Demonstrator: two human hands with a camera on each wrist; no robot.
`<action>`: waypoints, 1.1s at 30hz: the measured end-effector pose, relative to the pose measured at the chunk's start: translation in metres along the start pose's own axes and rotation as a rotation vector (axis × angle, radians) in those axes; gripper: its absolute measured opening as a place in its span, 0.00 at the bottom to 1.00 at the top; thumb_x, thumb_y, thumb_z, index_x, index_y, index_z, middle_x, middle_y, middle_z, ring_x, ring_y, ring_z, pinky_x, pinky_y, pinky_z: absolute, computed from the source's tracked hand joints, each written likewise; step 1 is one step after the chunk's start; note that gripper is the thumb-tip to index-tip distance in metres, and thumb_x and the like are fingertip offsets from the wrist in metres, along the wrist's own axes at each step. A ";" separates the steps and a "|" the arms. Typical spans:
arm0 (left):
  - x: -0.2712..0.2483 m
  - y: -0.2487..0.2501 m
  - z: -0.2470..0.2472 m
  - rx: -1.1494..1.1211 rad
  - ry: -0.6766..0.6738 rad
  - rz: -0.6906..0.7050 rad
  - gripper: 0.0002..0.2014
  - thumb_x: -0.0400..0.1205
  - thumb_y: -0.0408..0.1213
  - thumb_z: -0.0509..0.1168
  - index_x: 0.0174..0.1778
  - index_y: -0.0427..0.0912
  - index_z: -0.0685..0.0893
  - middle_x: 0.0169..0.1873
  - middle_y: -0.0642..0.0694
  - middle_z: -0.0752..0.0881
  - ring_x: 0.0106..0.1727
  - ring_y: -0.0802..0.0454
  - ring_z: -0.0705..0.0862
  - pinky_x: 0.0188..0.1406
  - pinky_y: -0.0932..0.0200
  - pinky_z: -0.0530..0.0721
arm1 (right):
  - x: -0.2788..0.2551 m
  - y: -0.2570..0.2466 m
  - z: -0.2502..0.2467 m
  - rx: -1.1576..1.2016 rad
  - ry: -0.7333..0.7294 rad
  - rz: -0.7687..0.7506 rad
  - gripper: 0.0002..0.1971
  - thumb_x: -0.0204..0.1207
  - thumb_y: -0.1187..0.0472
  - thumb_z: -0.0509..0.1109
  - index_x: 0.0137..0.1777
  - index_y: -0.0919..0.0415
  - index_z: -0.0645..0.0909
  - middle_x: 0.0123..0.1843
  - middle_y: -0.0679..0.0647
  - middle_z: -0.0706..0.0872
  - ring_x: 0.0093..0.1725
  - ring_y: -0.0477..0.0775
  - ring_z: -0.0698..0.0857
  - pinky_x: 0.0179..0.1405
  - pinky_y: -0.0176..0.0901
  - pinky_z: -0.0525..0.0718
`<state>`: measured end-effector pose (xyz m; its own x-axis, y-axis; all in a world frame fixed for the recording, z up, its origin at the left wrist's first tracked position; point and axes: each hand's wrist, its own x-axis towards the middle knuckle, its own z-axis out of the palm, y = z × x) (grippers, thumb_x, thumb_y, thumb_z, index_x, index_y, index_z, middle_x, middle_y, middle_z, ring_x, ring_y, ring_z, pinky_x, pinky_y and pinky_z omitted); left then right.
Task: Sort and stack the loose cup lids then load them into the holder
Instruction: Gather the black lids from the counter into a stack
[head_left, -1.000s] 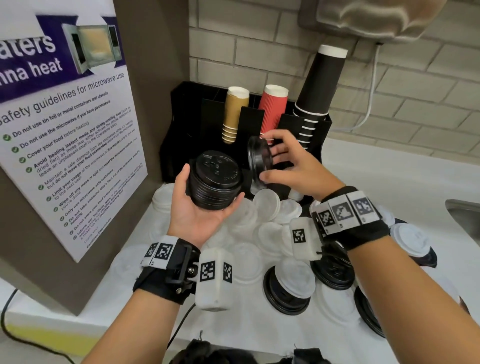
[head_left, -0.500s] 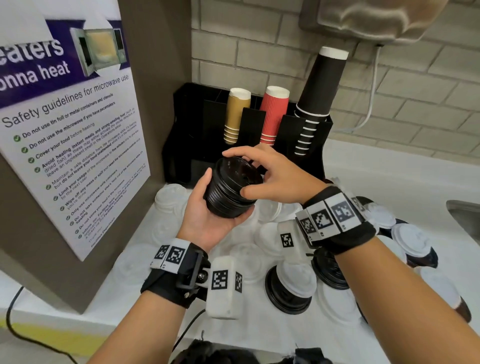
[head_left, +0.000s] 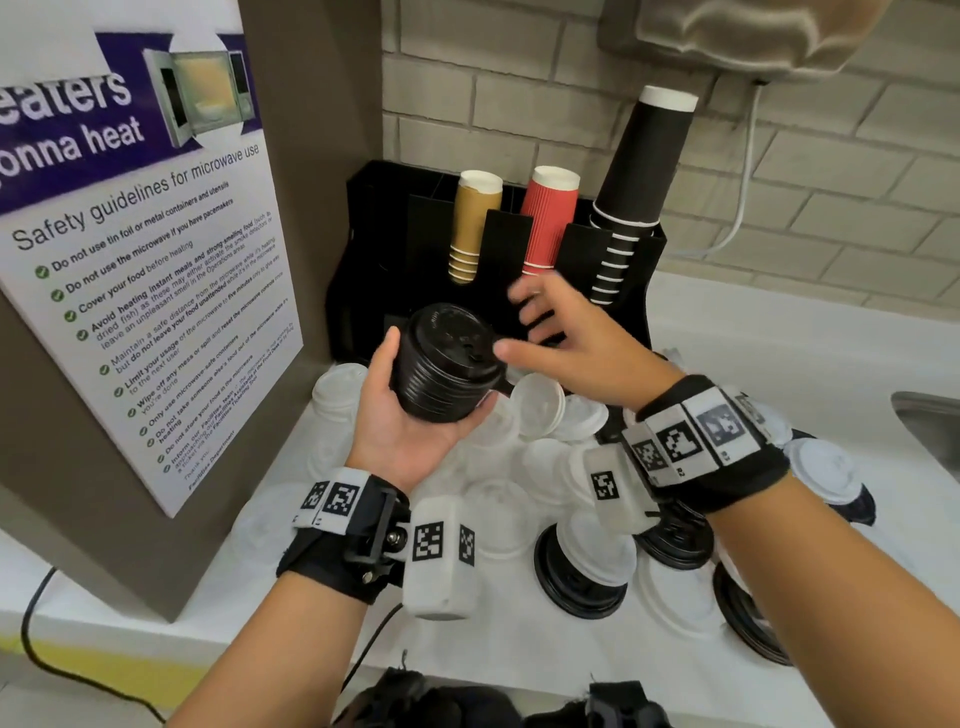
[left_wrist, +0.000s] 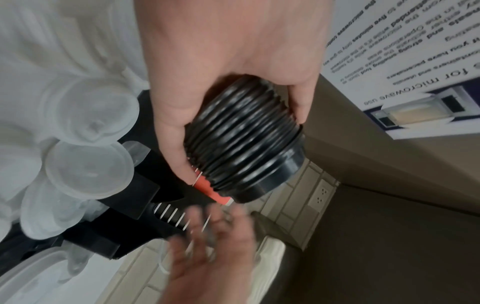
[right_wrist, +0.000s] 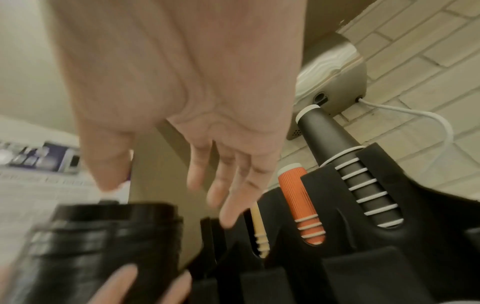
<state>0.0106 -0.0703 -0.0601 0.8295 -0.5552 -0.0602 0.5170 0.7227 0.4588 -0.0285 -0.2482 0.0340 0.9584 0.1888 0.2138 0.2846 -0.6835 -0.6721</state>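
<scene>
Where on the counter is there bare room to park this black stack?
Free: counter right of the black cup holder, behind the lids, up to the sink. Crowded: white lids and black lids fill the patch before the holder, beneath both hands.

The left hand (head_left: 415, 415) is lying palm up with fingers curling in a grip; the right hand (head_left: 576, 348) is hovering beside it, fingers spread and relaxed.
</scene>
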 end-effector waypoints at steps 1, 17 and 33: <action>0.000 0.003 -0.002 -0.005 0.003 0.016 0.27 0.77 0.61 0.61 0.56 0.43 0.91 0.64 0.36 0.86 0.64 0.39 0.86 0.59 0.43 0.85 | -0.007 0.003 0.001 -0.105 -0.080 0.022 0.23 0.71 0.50 0.78 0.63 0.53 0.76 0.53 0.45 0.78 0.52 0.46 0.80 0.44 0.27 0.80; -0.003 0.017 -0.005 -0.042 0.030 0.061 0.24 0.79 0.59 0.63 0.55 0.43 0.92 0.65 0.36 0.85 0.67 0.36 0.83 0.57 0.41 0.85 | -0.052 0.031 0.031 -0.924 -0.720 0.172 0.45 0.55 0.46 0.81 0.69 0.43 0.58 0.57 0.49 0.72 0.54 0.55 0.73 0.50 0.47 0.70; -0.002 0.006 -0.007 -0.005 0.004 0.034 0.28 0.74 0.60 0.67 0.60 0.42 0.89 0.65 0.33 0.84 0.66 0.32 0.83 0.59 0.35 0.84 | -0.079 0.039 0.053 -0.821 -0.882 0.230 0.39 0.56 0.51 0.85 0.63 0.53 0.65 0.55 0.52 0.69 0.45 0.56 0.75 0.33 0.43 0.73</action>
<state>0.0134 -0.0615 -0.0632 0.8476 -0.5285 -0.0486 0.4895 0.7431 0.4563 -0.0917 -0.2522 -0.0470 0.7603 0.1997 -0.6181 0.3162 -0.9450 0.0837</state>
